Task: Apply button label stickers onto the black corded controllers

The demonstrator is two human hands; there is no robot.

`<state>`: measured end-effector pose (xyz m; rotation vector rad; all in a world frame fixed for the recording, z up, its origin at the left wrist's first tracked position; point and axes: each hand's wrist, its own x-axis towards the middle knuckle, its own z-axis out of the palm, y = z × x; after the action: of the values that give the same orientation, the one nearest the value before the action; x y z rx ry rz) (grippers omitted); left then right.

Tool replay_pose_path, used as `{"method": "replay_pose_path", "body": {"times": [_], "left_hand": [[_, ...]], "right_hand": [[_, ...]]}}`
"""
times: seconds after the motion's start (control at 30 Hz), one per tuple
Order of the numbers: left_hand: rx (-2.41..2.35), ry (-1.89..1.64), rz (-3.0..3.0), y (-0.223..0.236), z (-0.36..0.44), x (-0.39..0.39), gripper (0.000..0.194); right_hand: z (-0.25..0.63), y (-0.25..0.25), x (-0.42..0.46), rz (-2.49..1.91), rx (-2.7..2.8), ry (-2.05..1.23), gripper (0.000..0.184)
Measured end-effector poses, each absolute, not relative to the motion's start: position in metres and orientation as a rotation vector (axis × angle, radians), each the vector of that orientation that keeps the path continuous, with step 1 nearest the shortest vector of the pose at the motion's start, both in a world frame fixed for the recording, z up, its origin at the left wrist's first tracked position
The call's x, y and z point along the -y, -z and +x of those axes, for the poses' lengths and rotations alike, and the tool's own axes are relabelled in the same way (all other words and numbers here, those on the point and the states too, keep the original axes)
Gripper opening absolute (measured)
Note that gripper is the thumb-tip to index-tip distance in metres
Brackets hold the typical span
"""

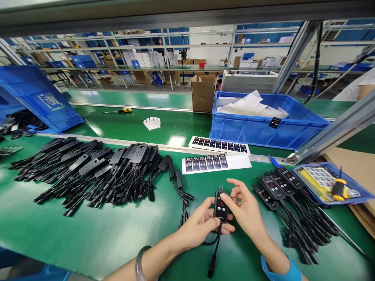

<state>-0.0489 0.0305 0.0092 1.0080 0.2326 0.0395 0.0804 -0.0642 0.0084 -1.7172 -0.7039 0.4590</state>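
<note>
A small black controller (pixel 221 208) with a hanging loop and two short cables is gripped in my left hand (pixel 202 220), its thumb along the lower edge and its fingers underneath. A dark label with red marks and two pale buttons covers its face. My right hand (pixel 244 207) rests its thumb on the label's upper part, the other fingers apart and partly curled beside it. Just beyond lie a label sheet (pixel 238 161) with a row of labels at its left and a second label sheet (pixel 192 145). Labelled controllers (pixel 274 188) are piled at the right.
Many black controllers with cables (pixel 117 156) spread over the left side of the green bench (pixel 117 238). Behind the rail are a blue crate (pixel 243 127), a white glove (pixel 152 123) and a screwdriver (pixel 125 111). A blue tray (pixel 315 197) sits at right, beside a metal upright (pixel 340 121).
</note>
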Motion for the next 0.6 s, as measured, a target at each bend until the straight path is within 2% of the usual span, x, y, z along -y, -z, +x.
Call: {"method": "replay_pose_path", "body": {"times": [0.07, 0.17, 0.37, 0.4, 0.53, 0.6], "left_hand": [[-0.276, -0.047, 0.947, -0.010, -0.048, -0.032, 0.039], [-0.310, -0.093, 0.901, -0.011, -0.047, -0.033, 0.041], [-0.301, -0.176, 0.865, -0.009, -0.043, -0.034, 0.036], [-0.307, -0.183, 0.869, -0.008, -0.043, -0.035, 0.037], [-0.400, -0.161, 0.984, -0.007, -0.043, -0.034, 0.047], [-0.437, -0.151, 1.070, -0.007, -0.044, -0.033, 0.049]], "right_hand": [[0.081, -0.004, 0.063, -1.719, 0.757, -0.544, 0.039], [0.075, 0.001, 0.061, -1.675, 0.815, -0.710, 0.047], [0.067, 0.001, 0.065, -1.528, 0.856, -0.980, 0.089], [0.067, 0.001, 0.066, -1.508, 0.869, -0.984, 0.087], [0.070, 0.004, 0.065, -1.585, 0.958, -0.761, 0.054], [0.069, 0.007, 0.064, -1.646, 1.001, -0.653, 0.049]]}}
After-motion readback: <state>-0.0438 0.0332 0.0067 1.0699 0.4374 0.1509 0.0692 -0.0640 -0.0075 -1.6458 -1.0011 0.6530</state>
